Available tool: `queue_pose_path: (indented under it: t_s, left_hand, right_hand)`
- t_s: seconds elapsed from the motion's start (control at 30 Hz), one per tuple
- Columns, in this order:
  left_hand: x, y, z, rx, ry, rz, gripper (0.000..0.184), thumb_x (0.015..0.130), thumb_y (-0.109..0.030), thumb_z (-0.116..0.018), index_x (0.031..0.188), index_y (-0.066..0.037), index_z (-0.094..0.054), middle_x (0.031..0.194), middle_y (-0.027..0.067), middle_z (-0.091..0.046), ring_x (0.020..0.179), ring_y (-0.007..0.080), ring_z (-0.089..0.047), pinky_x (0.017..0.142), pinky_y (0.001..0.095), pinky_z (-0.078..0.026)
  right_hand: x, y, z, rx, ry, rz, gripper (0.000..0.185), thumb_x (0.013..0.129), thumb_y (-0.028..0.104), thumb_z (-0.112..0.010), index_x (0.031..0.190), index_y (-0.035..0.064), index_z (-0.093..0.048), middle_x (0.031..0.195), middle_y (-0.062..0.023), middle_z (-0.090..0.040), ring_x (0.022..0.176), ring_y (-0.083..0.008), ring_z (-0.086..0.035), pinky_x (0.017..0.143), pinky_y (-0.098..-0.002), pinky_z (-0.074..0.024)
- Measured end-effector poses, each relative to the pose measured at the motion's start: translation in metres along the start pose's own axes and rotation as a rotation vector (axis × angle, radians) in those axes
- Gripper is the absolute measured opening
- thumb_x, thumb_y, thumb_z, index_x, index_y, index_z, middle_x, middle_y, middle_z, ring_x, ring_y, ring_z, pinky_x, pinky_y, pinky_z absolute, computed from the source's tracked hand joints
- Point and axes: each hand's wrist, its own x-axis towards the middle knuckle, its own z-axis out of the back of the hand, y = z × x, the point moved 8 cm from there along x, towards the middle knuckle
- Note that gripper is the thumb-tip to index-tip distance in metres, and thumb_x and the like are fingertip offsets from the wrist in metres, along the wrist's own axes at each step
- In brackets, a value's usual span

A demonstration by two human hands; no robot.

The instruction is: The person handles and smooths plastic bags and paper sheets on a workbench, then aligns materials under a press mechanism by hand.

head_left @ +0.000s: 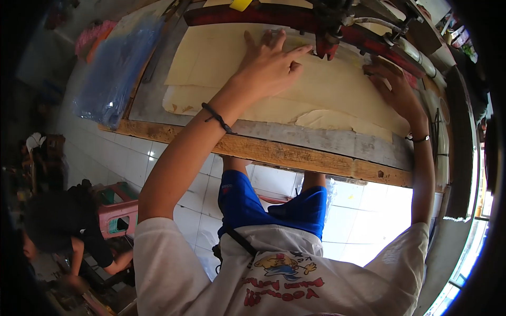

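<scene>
My left hand [268, 66] lies on a tan sheet [211, 66], fingers spread and pointing toward a red metal bar [247, 16]. Its index finger reaches close to the red clamp-like part [327, 48] under the bar. My right hand [395, 92] rests at the right part of the sheet, fingers stretched out and apart, beside the bar's right end. Some of its fingertips are hard to make out. The sheet lies on a grey board and has a torn, lifted layer [329, 118] near its front edge.
A worn wooden edge [279, 152] runs along the table's front. Clear blue plastic bags [118, 73] lie at the left. Metal machine parts [337, 16] stand above the sheet. On the floor at lower left, another person [63, 226] bends beside a pink stool [120, 210].
</scene>
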Motion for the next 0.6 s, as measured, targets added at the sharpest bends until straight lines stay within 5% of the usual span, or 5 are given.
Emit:
queue_pose_path:
  t_s: [0.37,0.47,0.6]
  left_hand:
    - [0.002,0.0,0.001,-0.015,0.026,0.046,0.051,0.098,-0.03,-0.046,0.149,-0.03,-0.052,0.16,0.0254,-0.035,0.151,0.0381,-0.029,0.116,0.0746,-0.016]
    - [0.003,0.003,0.002,-0.117,-0.048,0.002,0.052,0.095,-0.035,-0.051,0.147,-0.029,-0.055,0.156,0.0279,-0.041,0.147,0.0443,-0.035,0.116,0.0759,-0.015]
    - [0.002,0.001,0.011,-0.169,-0.067,-0.011,0.047,0.092,-0.026,-0.057,0.139,-0.024,-0.062,0.152,0.0283,-0.044,0.144,0.0421,-0.04,0.116,0.0663,-0.027]
  right_hand:
    - [-0.004,0.003,0.005,-0.078,-0.008,0.0,0.028,0.1,0.028,-0.062,0.124,0.0164,-0.071,0.145,-0.0149,-0.058,0.14,-0.0319,-0.048,0.117,-0.0453,-0.033]
    - [-0.001,-0.002,0.002,-0.01,0.073,0.006,0.03,0.101,0.033,-0.061,0.125,0.0178,-0.071,0.148,-0.0111,-0.056,0.143,-0.0307,-0.045,0.119,-0.0454,-0.0307]
    - [-0.006,-0.015,-0.003,-0.098,0.058,0.015,0.033,0.101,0.038,-0.059,0.124,0.0171,-0.072,0.148,-0.0098,-0.056,0.142,-0.0305,-0.045,0.119,-0.0458,-0.0313]
